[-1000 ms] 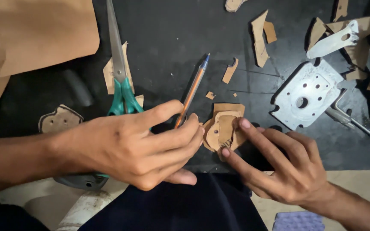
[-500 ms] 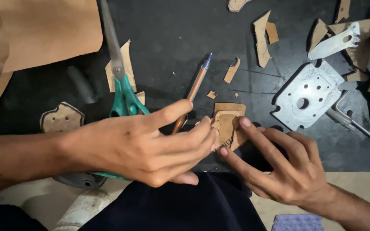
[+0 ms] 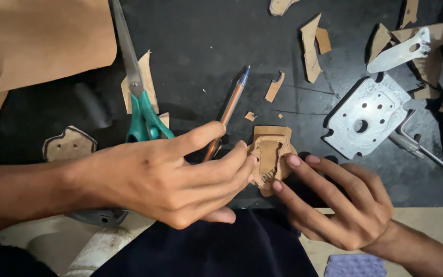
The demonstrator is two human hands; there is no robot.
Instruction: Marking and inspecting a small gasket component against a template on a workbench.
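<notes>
No packages, labels, signs or screens are visible.

Scissors (image 3: 142,110) and metal plate (image 3: 366,118) flank bare tabletop (image 3: 201,46).

The left hand (image 3: 175,177) is tilting the pen (image 3: 227,114) slightly more upright; its fingertips are pressing closer against the cardboard cutout (image 3: 270,156) beside the right hand (image 3: 342,200).
</notes>
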